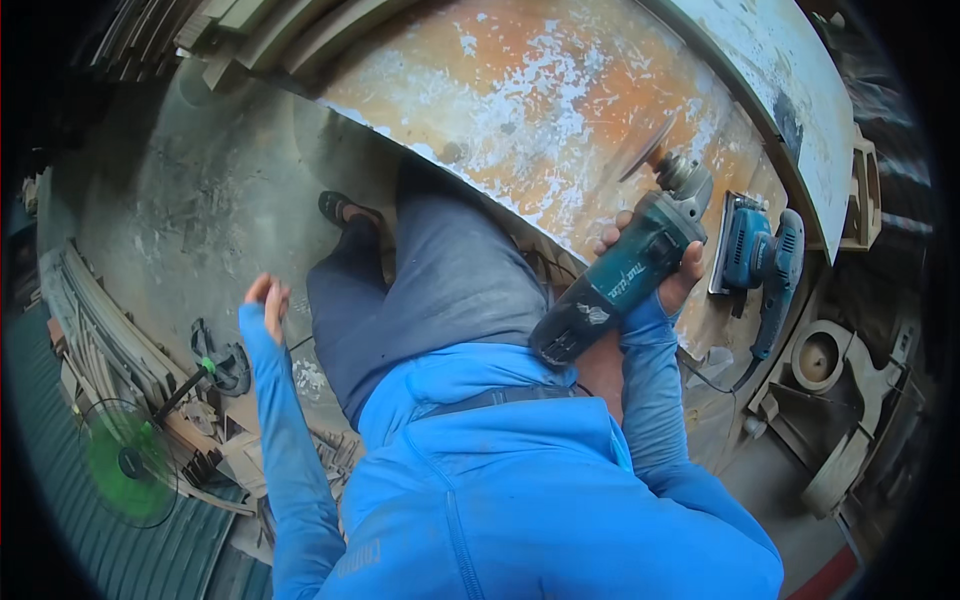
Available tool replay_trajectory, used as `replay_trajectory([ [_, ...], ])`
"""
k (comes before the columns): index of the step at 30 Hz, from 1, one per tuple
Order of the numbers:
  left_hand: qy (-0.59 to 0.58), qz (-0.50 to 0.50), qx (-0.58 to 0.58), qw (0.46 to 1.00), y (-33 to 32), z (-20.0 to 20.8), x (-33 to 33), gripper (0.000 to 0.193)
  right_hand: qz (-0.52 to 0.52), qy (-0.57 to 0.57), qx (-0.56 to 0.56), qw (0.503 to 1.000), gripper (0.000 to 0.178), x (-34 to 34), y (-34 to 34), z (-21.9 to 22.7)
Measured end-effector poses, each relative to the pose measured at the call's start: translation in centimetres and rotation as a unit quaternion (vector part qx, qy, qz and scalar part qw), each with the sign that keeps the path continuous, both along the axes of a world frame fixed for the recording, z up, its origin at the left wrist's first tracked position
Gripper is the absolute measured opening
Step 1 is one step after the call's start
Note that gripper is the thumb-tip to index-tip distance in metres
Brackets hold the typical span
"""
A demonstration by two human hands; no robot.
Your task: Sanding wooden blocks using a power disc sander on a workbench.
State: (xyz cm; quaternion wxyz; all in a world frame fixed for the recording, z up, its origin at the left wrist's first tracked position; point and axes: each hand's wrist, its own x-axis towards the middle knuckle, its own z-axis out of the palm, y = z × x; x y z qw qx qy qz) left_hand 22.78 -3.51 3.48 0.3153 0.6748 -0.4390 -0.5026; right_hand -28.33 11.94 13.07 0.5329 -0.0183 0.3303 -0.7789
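My right hand [682,278] is wrapped round the body of a teal and black angle grinder [630,265], fingers showing on both sides of it. The grinder's metal head and its thin disc [648,150] point away over the worn workbench [470,90], and its dark rear end hangs near my waist. The disc is seen nearly edge-on and looks blurred. My left hand [268,300] is held out over the floor at the left, fingers loosely bent and apart, with nothing visible in it. A teal sander [750,255] with a cable rests on the bench right of the grinder.
A pale board [770,80] runs along the bench's far right side. Curved wooden pieces [100,310] and a green fan [130,460] stand at the left. Timber [300,35] is stacked at upper left; a curved wooden part [850,400] lies lower right.
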Motion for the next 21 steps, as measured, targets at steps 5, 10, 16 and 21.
replay_trajectory([
  [5,-0.011,0.095,0.052,0.994,6.2,0.1,5.1,0.052,-0.028,0.025,0.023,0.999,0.083,-1.8,1.2,1.3],
  [10,-0.080,0.046,0.000,0.996,6.1,-1.1,5.3,0.048,-0.065,0.049,0.028,0.996,0.078,-4.1,2.9,2.2],
  [16,-0.231,0.056,-0.018,0.971,24.3,-6.7,7.6,0.037,0.082,0.057,0.020,0.995,0.075,-9.1,5.8,0.1],
  [21,0.175,0.479,0.104,0.854,40.4,-3.2,-1.5,0.037,0.193,0.154,0.027,0.969,0.075,-10.0,-0.7,4.0],
])
